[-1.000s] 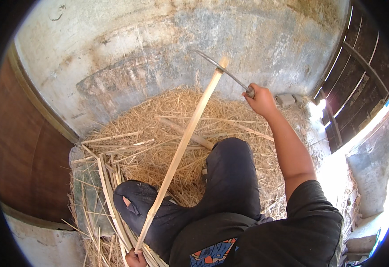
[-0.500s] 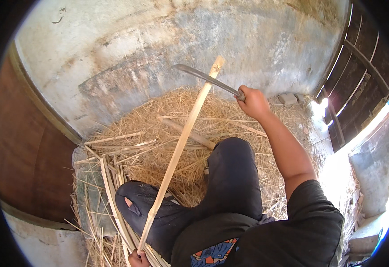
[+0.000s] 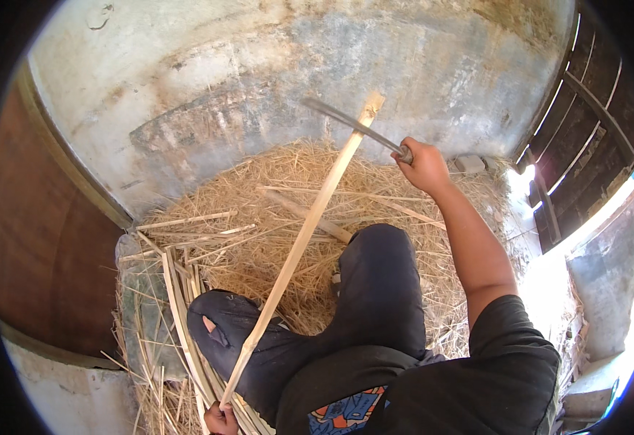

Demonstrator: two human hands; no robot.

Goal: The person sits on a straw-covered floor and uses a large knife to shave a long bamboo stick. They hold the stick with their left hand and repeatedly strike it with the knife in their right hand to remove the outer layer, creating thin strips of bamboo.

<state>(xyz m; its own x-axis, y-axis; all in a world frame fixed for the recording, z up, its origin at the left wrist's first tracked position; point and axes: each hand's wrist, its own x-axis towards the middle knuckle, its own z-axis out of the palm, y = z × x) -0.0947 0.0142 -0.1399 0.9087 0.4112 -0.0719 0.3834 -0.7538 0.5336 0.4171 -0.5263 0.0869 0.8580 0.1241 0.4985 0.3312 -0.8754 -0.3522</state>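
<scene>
A long pale bamboo strip [image 3: 304,235] slants across my left leg, its far end raised in front of the wall. At the lower edge my left hand [image 3: 221,418] is closed around its near end. My right hand [image 3: 423,167] grips the handle of a machete [image 3: 353,124], arm stretched forward. The dark blade lies across the strip a little below its far end, its tip pointing up and left. Whether the edge bites into the strip cannot be made out.
Straw-like shavings [image 3: 273,174] cover the floor up to a stained wall [image 3: 346,65]. A wooden stick [image 3: 306,213] lies by my right knee. Split bamboo strips [image 3: 179,312] are stacked beside my left leg. A brown door [image 3: 48,232] stands left; dark wooden boards [image 3: 585,123] are at right.
The strip's far end and the machete have shifted slightly right, and the blade is turned more edge-on. My left hand has moved slightly up and left, still holding the strip.
</scene>
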